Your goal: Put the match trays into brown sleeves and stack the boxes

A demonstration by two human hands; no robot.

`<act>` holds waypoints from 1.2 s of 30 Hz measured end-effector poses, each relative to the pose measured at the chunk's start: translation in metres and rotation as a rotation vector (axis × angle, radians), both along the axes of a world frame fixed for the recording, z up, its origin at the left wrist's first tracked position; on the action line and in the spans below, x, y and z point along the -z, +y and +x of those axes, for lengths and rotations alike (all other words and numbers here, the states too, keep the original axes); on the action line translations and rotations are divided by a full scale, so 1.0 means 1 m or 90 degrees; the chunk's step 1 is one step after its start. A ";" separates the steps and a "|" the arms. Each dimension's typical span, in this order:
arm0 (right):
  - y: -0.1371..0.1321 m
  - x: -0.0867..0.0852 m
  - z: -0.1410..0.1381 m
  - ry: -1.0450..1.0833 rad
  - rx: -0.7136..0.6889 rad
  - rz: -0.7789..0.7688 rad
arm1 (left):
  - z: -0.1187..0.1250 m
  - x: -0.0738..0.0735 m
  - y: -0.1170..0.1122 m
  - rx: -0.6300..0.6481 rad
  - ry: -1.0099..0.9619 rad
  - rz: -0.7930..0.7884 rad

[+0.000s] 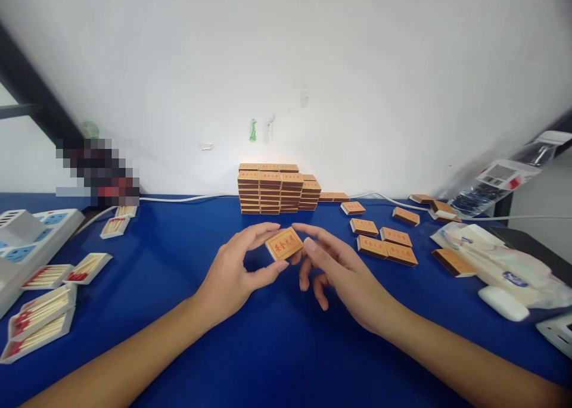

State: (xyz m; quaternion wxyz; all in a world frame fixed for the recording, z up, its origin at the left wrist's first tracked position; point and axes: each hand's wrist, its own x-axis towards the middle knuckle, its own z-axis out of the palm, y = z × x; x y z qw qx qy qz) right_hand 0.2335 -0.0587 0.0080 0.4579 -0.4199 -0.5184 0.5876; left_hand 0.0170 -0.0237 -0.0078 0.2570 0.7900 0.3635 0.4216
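A matchbox (pixel 284 245) with an orange top and red print is held tilted above the blue table. My right hand (pixel 346 268) grips its right end between thumb and fingers, with the lower fingers curled loosely below. My left hand (pixel 239 262) is at the box's left side, thumb and forefinger apart around it. Whether those fingertips touch the box is hard to tell. Beyond the hands, a stack of matchboxes (pixel 270 192) stands against the wall. Several loose matchboxes (pixel 373 245) lie to the right of my right hand.
Open white trays of red-tipped matches (pixel 42 312) lie on the left, beside a power strip (pixel 49 241). On the right are a tissue packet (pixel 504 268), a white rounded object (pixel 503 304) and a leaning plastic bottle (pixel 504 173). A white cable (pixel 192 199) runs along the wall.
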 end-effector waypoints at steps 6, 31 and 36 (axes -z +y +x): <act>0.009 -0.004 0.005 -0.088 -0.012 0.001 | -0.002 -0.001 0.000 0.041 0.064 -0.021; 0.176 -0.030 0.056 -0.607 0.451 0.158 | -0.007 0.000 -0.003 0.097 0.262 0.186; 0.172 -0.028 0.059 -0.623 0.426 0.192 | -0.009 -0.002 0.001 0.100 0.327 0.256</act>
